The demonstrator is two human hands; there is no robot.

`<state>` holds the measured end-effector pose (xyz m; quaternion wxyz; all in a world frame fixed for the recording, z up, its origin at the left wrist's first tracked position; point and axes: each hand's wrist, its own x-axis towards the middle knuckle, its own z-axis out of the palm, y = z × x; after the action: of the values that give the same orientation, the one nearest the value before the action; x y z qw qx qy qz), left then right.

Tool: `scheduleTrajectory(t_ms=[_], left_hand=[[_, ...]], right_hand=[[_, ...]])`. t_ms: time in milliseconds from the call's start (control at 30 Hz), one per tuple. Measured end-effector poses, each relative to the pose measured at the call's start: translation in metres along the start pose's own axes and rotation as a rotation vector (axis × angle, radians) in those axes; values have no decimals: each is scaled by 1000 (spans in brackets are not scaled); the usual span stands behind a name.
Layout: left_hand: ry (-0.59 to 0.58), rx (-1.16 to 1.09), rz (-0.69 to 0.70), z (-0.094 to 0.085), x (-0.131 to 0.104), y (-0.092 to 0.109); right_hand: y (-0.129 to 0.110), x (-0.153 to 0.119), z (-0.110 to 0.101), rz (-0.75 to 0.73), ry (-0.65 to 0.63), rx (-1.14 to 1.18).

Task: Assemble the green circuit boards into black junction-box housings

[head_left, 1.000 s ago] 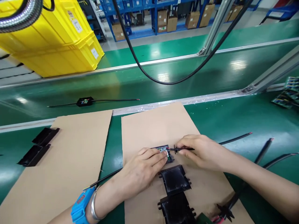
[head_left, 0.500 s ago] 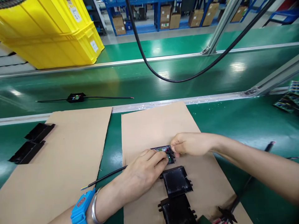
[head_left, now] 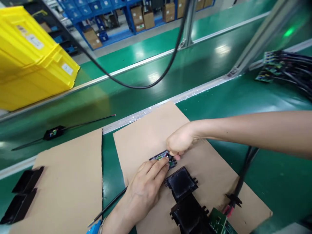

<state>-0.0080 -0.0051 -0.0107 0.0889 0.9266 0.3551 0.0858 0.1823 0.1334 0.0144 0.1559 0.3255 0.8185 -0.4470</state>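
"Hands first: how are they placed?"

"The left hand (head_left: 146, 185) lies palm down, fingers slightly bent, their tips on a small circuit board (head_left: 159, 157) set in a black plastic housing (head_left: 175, 162), on the right-hand cardboard sheet (head_left: 151, 126). The right hand (head_left: 179, 143) is curled nearly into a fist at the housing's right end, knuckles up."

"What differs from the earlier frames?"

"A second ago the right hand pinched a black cable beside its ridged collar, clear of the housing; now it is up against that end. The left hand stays on the board. The view has swung rightward, showing more of a cable bundle (head_left: 292, 71), upper right."

"And what is hard to see?"

"The right fingertips are mostly hidden, so I cannot tell whether they hold the cable. The left thumb is covered; gripping or only pressing, I cannot tell. A thin cord (head_left: 109, 206) disappears behind that hand. The lower edge cuts off a blue wristband (head_left: 94, 227) and a green board (head_left: 217, 221)."
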Motion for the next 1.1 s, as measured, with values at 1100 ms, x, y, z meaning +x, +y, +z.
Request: scheduleTrajectory(t_ms=[1100], left_hand=[[144, -141, -53, -2, 2, 0]], right_hand=[[13, -47, 47, -316, 500, -498]])
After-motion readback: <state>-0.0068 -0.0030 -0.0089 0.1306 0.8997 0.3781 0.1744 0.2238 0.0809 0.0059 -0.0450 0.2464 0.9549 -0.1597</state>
